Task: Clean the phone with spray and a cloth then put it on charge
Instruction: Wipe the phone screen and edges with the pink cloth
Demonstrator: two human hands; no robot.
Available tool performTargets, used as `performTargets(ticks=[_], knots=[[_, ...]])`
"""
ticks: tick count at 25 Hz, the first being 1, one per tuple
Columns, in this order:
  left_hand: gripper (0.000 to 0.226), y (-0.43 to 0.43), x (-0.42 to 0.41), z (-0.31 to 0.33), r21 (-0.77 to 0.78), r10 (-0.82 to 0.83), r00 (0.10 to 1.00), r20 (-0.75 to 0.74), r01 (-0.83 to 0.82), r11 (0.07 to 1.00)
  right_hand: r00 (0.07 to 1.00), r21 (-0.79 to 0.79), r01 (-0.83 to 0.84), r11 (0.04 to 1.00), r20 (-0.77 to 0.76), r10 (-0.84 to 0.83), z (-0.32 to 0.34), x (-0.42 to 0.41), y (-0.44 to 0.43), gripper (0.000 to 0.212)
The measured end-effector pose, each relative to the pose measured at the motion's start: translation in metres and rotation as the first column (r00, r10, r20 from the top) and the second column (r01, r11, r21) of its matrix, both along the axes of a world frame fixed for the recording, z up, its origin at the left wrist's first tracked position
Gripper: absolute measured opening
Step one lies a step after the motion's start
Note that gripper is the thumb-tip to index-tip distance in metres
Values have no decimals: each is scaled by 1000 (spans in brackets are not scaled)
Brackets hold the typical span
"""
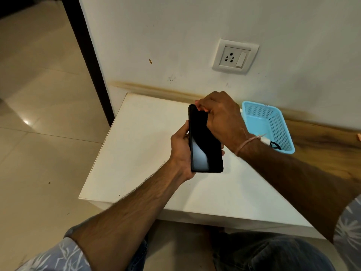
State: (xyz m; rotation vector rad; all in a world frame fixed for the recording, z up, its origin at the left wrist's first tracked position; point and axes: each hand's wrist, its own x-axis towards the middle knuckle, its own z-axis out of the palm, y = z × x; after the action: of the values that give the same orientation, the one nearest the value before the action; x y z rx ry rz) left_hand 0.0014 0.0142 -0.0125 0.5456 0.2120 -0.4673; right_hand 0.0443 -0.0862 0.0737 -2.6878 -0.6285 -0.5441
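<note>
Phone (pixel 203 145): black, screen dark and facing up at me, held in the air above the white tabletop (pixel 148 137), its long axis running from 12 to 6 o'clock.

Left hand (pixel 181 151): comes in from 7 o'clock and grips the phone by its long edges. My thumb lies on the 9 o'clock edge and my fingers (pixel 223 152) wrap under the back, their tips just showing at the 3 o'clock edge. This grip likely leaves the whole glass free for wiping.

Right hand (pixel 220 116): reaches in from 4 o'clock and sits on the phone's 12 o'clock end, fingers curled tight together on the top corner. I cannot tell whether they clamp the edge or only press it. No cloth shows under them.

Phone relative to fingers: its lower half lies in my left palm, and its top end touches my right fingertips.

Basket (pixel 254 103): pale blue mesh, at 3 o'clock of the phone, against the wall. Inside it lie a white piece and a black cord (pixel 276 146), possibly the charger, kept within reach.

Wall socket (pixel 235 56): at 1 o'clock above the phone, nothing plugged in, so charging looks not yet begun.

Spray: not in view.
</note>
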Motion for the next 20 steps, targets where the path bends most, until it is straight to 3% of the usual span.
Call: performTargets(ticks=[5, 9, 15, 18, 20], knots=[[36, 2, 0, -5, -54, 64, 997, -35, -66, 996, 959, -77, -281, 957, 4, 282, -11, -39, 11, 28], [52, -1, 0, 2, 16, -9, 1000, 3, 9, 1000, 999, -9, -34, 999, 8, 34, 3, 1, -5, 24], [39, 1, 0, -3, -48, 49, 998, -35, -51, 998, 957, -96, -290, 952, -22, 289, -7, -30, 4, 25], [53, -2, -1, 1, 25, -13, 1000, 1, 13, 1000, 997, -42, -82, 996, -15, 81, 4, 1, -11, 23], [51, -1, -2, 2, 35, -2, 1000, -11, 3, 999, 997, -40, -71, 997, -15, 70, 2, -5, -6, 24]])
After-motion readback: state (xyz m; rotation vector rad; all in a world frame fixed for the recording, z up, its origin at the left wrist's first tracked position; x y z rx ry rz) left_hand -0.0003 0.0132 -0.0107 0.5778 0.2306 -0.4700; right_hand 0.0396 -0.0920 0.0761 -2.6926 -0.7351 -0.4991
